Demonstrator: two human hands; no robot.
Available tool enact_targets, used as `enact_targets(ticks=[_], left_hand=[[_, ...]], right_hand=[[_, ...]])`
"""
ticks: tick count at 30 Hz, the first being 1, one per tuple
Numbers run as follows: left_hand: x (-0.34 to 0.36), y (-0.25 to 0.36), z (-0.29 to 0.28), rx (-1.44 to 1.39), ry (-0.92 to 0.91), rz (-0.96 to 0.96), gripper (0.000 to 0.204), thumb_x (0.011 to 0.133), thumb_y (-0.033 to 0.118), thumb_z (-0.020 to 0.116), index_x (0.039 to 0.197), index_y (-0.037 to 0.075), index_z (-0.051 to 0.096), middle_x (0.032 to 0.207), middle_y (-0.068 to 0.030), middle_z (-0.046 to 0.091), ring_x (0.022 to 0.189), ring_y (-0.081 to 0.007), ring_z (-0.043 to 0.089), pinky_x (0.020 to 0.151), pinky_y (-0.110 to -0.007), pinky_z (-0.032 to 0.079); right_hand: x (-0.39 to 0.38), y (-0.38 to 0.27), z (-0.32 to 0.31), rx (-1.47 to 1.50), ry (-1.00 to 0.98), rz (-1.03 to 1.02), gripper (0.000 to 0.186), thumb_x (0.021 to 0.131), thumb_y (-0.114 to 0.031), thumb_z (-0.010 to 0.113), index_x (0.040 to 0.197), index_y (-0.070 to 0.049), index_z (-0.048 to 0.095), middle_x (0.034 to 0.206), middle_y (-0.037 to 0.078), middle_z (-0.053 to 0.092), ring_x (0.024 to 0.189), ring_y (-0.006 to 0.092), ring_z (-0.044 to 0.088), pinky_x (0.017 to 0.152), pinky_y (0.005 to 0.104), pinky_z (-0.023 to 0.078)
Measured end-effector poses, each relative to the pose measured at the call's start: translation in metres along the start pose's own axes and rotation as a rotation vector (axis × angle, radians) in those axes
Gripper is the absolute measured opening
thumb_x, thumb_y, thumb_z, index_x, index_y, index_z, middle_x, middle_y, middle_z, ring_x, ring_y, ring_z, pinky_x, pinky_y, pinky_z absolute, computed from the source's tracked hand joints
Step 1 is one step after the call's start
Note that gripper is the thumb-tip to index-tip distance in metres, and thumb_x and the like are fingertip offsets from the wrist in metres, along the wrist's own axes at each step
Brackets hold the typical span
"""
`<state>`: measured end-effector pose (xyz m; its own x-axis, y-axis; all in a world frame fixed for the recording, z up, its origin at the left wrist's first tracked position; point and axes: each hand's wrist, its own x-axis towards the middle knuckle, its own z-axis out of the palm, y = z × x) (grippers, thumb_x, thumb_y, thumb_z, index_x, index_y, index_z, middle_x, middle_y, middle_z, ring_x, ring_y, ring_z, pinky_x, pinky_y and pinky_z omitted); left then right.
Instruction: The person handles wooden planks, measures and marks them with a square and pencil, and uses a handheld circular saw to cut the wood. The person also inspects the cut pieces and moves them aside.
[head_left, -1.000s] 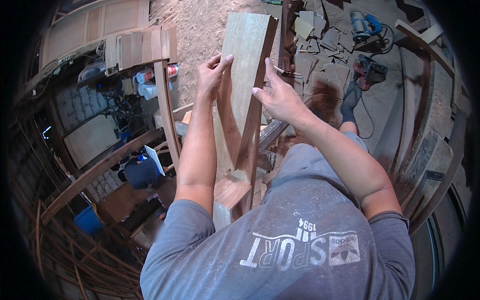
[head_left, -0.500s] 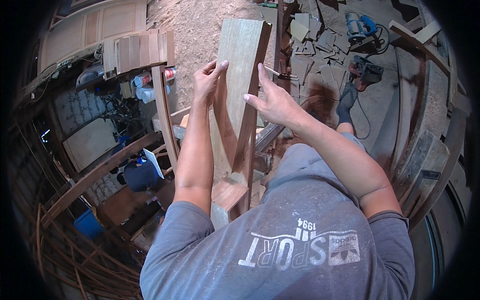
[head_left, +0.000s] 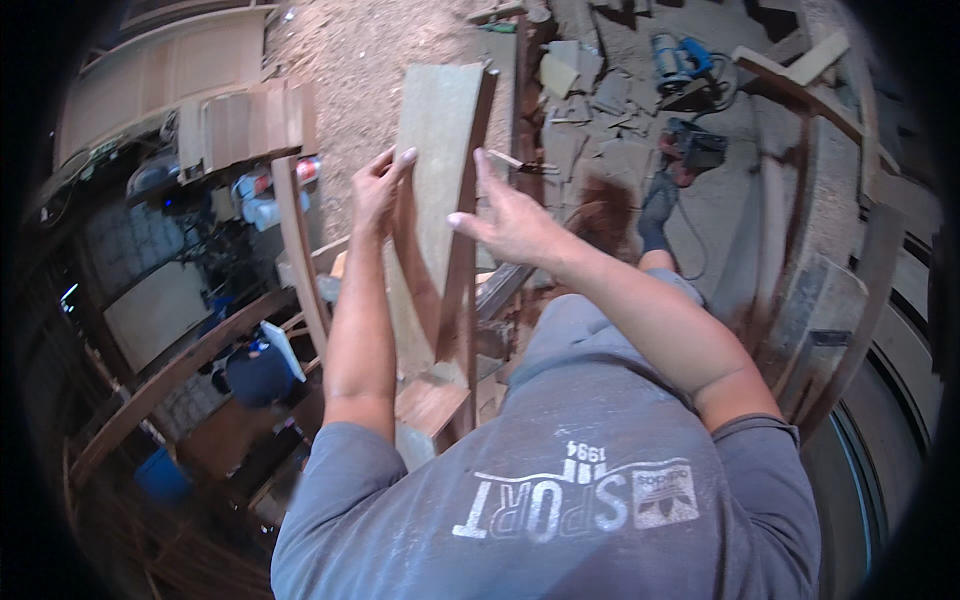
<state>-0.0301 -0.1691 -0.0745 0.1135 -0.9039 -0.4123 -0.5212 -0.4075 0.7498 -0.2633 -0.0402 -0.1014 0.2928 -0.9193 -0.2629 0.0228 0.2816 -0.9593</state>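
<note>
At the far right, a blue power tool (head_left: 672, 64) is on the floor (head_left: 736, 195). A red power tool (head_left: 688, 150) is a little nearer. To the left of both, thin wood scraps (head_left: 592, 145) are scattered. At the far left there is a row of short boards (head_left: 248, 132), with a panel (head_left: 165, 85) behind it. White containers (head_left: 262, 210) are just nearer. A blue bucket (head_left: 162, 475) is at the near left. Planks (head_left: 818, 285) lie on the right.

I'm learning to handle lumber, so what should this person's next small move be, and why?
Probably closing the right hand a little more around the right edge of the wooden board: it looks open, its fingers spread from the thumb. The left hand is at the opposite edge, so a two-sided hold would likely steady the long piece.
</note>
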Motion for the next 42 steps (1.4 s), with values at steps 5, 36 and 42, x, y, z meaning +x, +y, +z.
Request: enact_targets(ticks=[5,36,42], left_hand=[[0.008,-0.021,-0.004,0.044,0.011,0.071,0.057,0.096,0.024,0.088,0.142,-0.004,0.069,0.126,-0.0152,0.078,0.111,-0.0187,0.073,0.099,-0.033,0.057],[-0.057,0.001,0.029,0.628,0.314,0.294,0.097,0.084,0.081,0.074,0.159,0.025,0.051,0.172,-0.0286,0.03,0.156,-0.0518,0.031,0.126,-0.067,0.025],[-0.07,-0.061,-0.009,0.207,0.43,0.457,0.068,0.107,0.059,0.059,0.148,0.006,0.061,0.157,-0.0278,0.053,0.15,-0.0449,0.045,0.128,-0.056,0.029]], right_hand=[[-0.009,0.005,-0.064,0.117,0.277,0.036,0.101,0.101,-0.039,0.074,0.171,0.006,0.016,0.165,0.036,0.043,0.15,0.0417,0.053,0.124,0.0444,0.042],[-0.073,-0.047,-0.216,-0.66,0.583,-0.241,0.068,0.1,-0.015,0.076,0.161,-0.017,0.047,0.135,0.02,0.071,0.12,0.0362,0.072,0.103,0.0464,0.056],[-0.028,-0.068,-0.101,-0.815,0.271,-0.181,0.068,0.091,-0.016,0.08,0.154,-0.022,0.053,0.129,0.016,0.072,0.114,0.0377,0.073,0.099,0.0489,0.059]])
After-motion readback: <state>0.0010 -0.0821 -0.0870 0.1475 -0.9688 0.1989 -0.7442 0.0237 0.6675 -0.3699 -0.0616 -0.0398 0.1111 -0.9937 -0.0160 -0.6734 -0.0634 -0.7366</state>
